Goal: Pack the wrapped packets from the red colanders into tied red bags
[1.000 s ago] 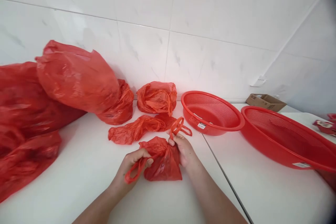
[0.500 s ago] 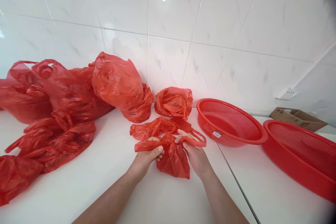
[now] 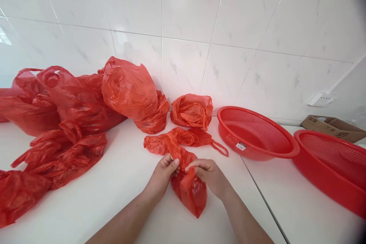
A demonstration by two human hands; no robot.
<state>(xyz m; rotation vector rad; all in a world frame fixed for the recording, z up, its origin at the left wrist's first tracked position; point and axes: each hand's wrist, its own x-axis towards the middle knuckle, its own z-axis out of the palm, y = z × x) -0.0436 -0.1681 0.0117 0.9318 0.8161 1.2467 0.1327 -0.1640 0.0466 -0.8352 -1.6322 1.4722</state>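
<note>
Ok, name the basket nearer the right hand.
The left red basket, fully in frame; the other basket, cut off at right, sits farther from the right hand.

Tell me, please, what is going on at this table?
A person is handling a small red bag over the white table with bare hands. The left hand pinches its gathered upper part, while the right hand grips a strip of its plastic; whether it is knotted is hard to tell. A crumpled bag lies just behind, more red bags sit to the left, and two baskets stand to the right.

bags (image 3: 197,198) on table (image 3: 120,171); colanders (image 3: 256,131) right
</note>
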